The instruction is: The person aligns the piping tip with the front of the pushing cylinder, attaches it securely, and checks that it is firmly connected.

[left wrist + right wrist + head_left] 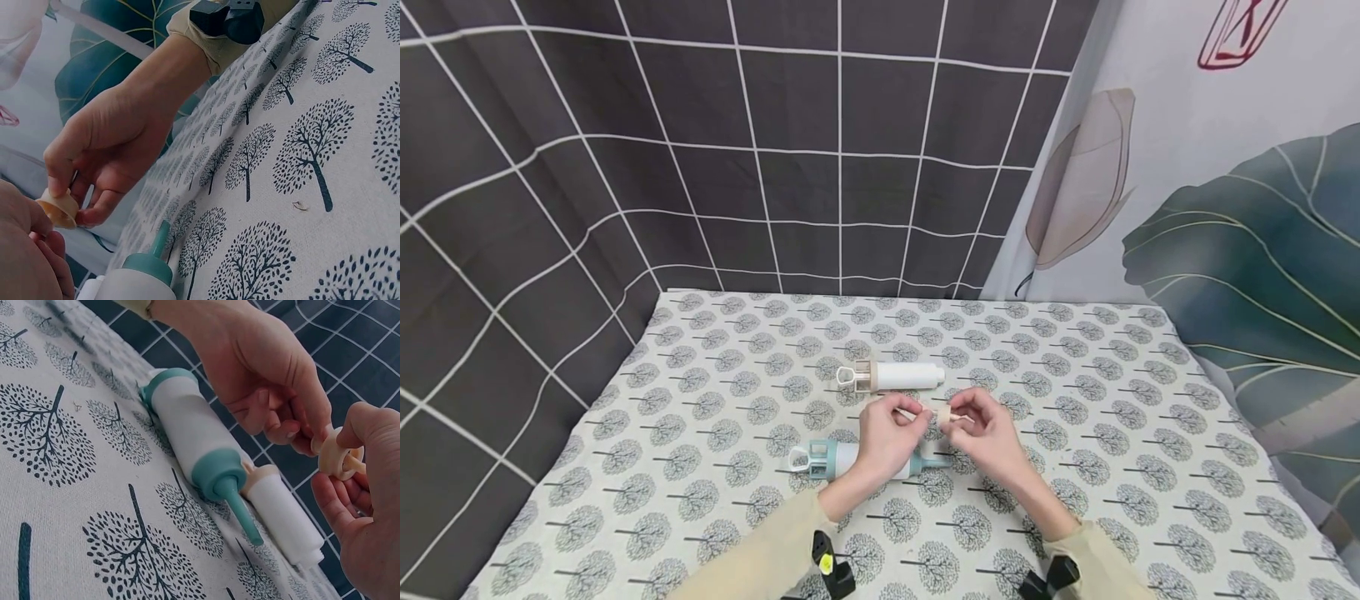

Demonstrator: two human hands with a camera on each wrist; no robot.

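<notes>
My right hand [988,433] pinches a cream nozzle cap [945,416] with a ring-shaped base and a thin spout pointing right. The fingertips of my left hand [883,429] come together at the cap's open rim; in the right wrist view the cap [334,456] sits between both hands. Whether a small part is hidden between the left fingertips cannot be seen. Under the left hand lies an icing syringe [194,422] with a white barrel, teal ends and its teal nozzle [240,512] on. Behind the hands lies a second icing syringe [906,376], white and cream, its tip bare.
A tree-patterned cloth [715,500] covers the table. A dark gridded curtain [797,183] hangs along the back and left, and a white leaf-printed curtain [1285,250] on the right. Both syringes lie on their sides, ring handles to the left.
</notes>
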